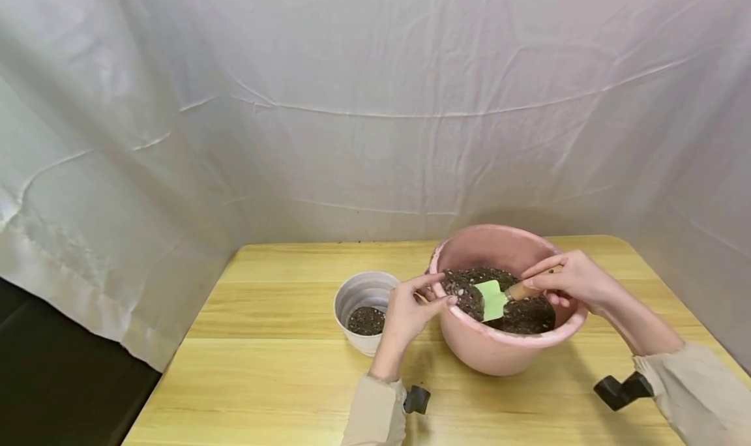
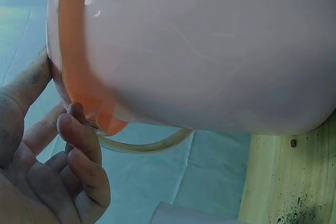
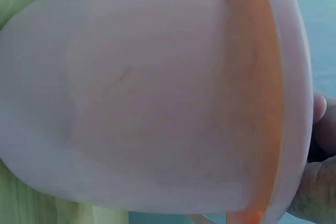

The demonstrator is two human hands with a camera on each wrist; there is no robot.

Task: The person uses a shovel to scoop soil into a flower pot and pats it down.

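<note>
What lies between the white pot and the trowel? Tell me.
In the head view, the left hand and the pink bowl's rim lie between the white pot and the trowel.

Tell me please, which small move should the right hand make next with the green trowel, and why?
Probably push the green trowel down into the soil to load it. The right hand grips its wooden handle, and the blade lies on top of the soil in the pink basin, seemingly without a load. The left hand holds the basin rim, and the white pot beside it has only a little soil.
</note>
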